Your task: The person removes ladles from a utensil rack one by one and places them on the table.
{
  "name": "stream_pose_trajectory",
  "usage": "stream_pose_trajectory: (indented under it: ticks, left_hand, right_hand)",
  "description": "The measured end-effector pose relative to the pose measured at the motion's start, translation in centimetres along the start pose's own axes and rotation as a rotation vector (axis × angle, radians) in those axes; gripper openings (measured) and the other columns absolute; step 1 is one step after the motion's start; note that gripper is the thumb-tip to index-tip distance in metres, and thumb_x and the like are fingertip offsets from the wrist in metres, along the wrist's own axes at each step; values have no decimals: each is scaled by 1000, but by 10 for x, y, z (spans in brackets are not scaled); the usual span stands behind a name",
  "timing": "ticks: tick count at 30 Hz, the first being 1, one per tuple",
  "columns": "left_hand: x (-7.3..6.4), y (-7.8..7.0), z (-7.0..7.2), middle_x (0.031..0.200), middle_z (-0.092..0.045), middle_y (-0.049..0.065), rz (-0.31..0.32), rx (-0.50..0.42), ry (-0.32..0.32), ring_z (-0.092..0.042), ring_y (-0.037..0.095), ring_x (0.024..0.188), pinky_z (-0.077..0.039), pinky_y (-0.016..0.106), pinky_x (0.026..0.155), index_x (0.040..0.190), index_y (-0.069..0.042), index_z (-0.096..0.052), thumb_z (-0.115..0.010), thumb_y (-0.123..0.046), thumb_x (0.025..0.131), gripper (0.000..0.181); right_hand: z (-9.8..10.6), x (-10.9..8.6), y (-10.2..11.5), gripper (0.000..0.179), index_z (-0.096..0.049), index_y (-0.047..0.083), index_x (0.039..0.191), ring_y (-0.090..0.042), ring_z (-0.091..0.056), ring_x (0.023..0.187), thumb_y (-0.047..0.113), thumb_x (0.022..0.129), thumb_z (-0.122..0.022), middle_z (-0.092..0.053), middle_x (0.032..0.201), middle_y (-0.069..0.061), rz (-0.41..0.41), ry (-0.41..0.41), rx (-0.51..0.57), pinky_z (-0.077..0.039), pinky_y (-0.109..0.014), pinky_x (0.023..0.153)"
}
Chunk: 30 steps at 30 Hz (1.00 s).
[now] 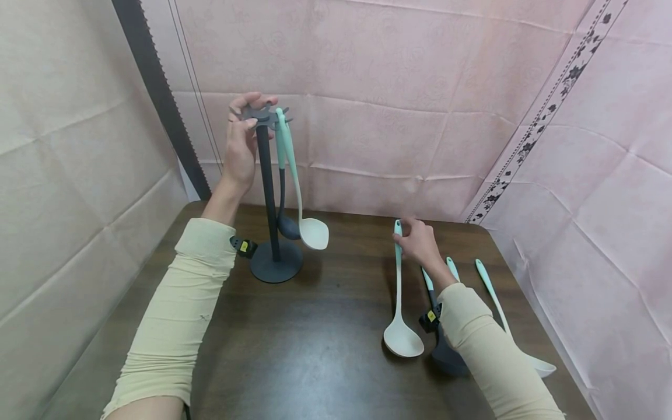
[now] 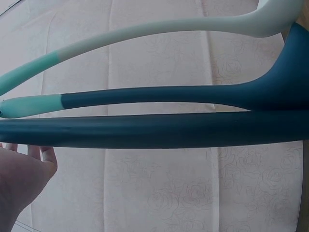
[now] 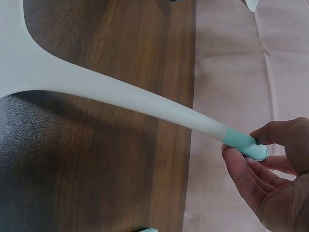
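Observation:
My left hand [image 1: 241,151] grips the hooked top of a dark utensil stand [image 1: 266,192], thumb at the front and fingers behind. On its right side hang a white spoon-like utensil [image 1: 314,234] and a dark ladle [image 1: 288,227], both with mint handles. Farther right, my right hand [image 1: 420,241] pinches the mint handle end of a white ladle [image 1: 403,339] between thumb and fingers. That handle is raised, and the bowl hangs low over the table. In the right wrist view the pinched handle [image 3: 236,139] shows clearly.
On the brown table [image 1: 325,326], beside and under my right forearm, lie a dark utensil [image 1: 448,357], a white one [image 1: 541,366] and another mint handle [image 1: 452,268], partly hidden by the sleeve. Pink cloth [image 1: 378,116] hangs behind the table's back edge.

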<state>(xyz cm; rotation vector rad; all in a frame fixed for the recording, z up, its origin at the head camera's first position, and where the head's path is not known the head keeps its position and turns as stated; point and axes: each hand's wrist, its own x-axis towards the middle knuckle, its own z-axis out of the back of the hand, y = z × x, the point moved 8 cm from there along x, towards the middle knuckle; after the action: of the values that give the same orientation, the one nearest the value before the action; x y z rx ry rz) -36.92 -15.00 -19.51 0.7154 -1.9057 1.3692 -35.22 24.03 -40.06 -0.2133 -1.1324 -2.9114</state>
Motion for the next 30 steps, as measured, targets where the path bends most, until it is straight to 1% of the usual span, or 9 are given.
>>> stream_pose_trajectory:
  ticks: [3, 5, 9, 12, 15, 22, 24, 27, 30]
  left_hand:
    - [0, 1, 0, 141, -63, 21, 1, -3, -1, -60, 30, 124, -47, 37, 90, 139, -8, -50, -33, -17, 98, 45]
    - [0, 0, 0, 142, -61, 24, 0, -4, 0, -60, 30, 124, -47, 37, 90, 138, -8, -50, -33, -17, 98, 45]
    - [0, 1, 0, 144, -57, 30, -1, -4, 2, -59, 30, 125, -47, 37, 90, 138, -8, -50, -33, -17, 98, 45]
    - [0, 1, 0, 144, -57, 29, 0, 2, 4, -59, 30, 125, -47, 36, 90, 138, -9, -49, -32, -17, 98, 45]
    - [0, 1, 0, 144, -59, 27, 0, 0, 5, -59, 30, 124, -47, 36, 90, 138, -9, -49, -32, -17, 98, 45]
    - [0, 1, -1, 145, -55, 31, 9, -14, -1, -60, 31, 125, -47, 37, 90, 138, -9, -50, -32, -16, 98, 44]
    - [-1, 1, -1, 145, -56, 30, 10, -11, -3, -59, 30, 125, -47, 36, 91, 138, -10, -50, -32, -16, 98, 44]
    - [-1, 1, -1, 145, -57, 29, 9, -10, -2, -59, 30, 125, -47, 37, 91, 138, -9, -50, -32, -16, 98, 44]
    - [-1, 0, -2, 145, -56, 29, 8, -10, -1, -59, 30, 125, -47, 37, 91, 138, -9, -50, -32, -16, 98, 44]
  right_hand:
    - [-3, 0, -3, 52, -56, 1, 149, -38, -76, 71, 15, 101, -69, -71, 100, -22, -18, 19, 9, -63, -50, 66]
    - [-4, -1, -5, 52, -55, 1, 150, -38, -76, 70, 15, 101, -69, -71, 99, -22, -30, 31, 15, -63, -51, 66]
    - [-5, 0, -9, 51, -55, 1, 149, -35, -76, 66, 14, 101, -69, -71, 92, -20, -35, 37, 3, -63, -48, 64]
    - [-6, 0, -12, 51, -56, 1, 148, -34, -75, 64, 14, 100, -69, -70, 86, -18, -45, 39, 3, -63, -49, 64]
    - [-6, -1, -14, 51, -56, 1, 148, -34, -76, 65, 14, 101, -69, -69, 83, -17, -57, 47, 4, -63, -48, 64]
    - [-9, -1, -22, 52, -54, 1, 150, -43, -76, 75, 14, 102, -68, -69, 86, -20, -87, 77, 19, -63, -52, 69]
    - [-10, 0, -25, 52, -54, 2, 150, -40, -76, 72, 14, 102, -69, -69, 85, -19, -94, 81, 15, -63, -51, 68]
    - [-10, 1, -27, 52, -55, 2, 150, -36, -76, 69, 15, 102, -70, -70, 88, -20, -100, 84, 10, -63, -49, 67]
    - [-11, 1, -28, 53, -55, 1, 150, -35, -75, 68, 15, 102, -70, -71, 92, -23, -102, 85, 8, -63, -49, 67]
